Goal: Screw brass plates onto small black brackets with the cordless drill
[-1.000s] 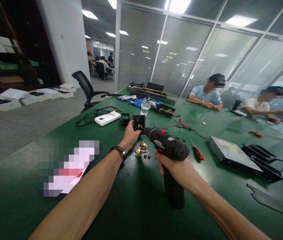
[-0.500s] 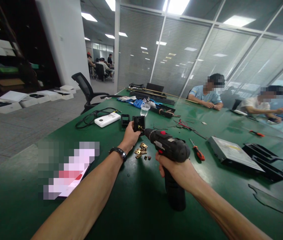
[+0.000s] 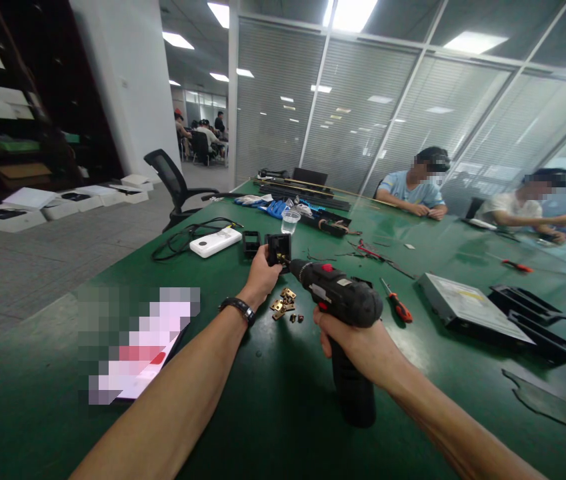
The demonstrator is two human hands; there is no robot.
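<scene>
My left hand is closed around a black box-shaped housing with brass-coloured metal inside its open face. In my right hand is a black cordless drill, fingers wrapped around its handle. The drill points left, its tip at the inside of the housing; whether it touches a screw there is too small to tell. Several brass metal pieces lie on the green table just below the housing. A second black frame-like housing stands directly left of the held one.
Left of my hands are a white power bank, a black cable and a phone. To the right lie an orange-handled screwdriver and a silver metal drive. A clear plastic cup stands behind. Two people sit across the table.
Almost nothing differs. The view has shifted very slightly; both hands keep their hold, and the drill tip stays at the black housing.
</scene>
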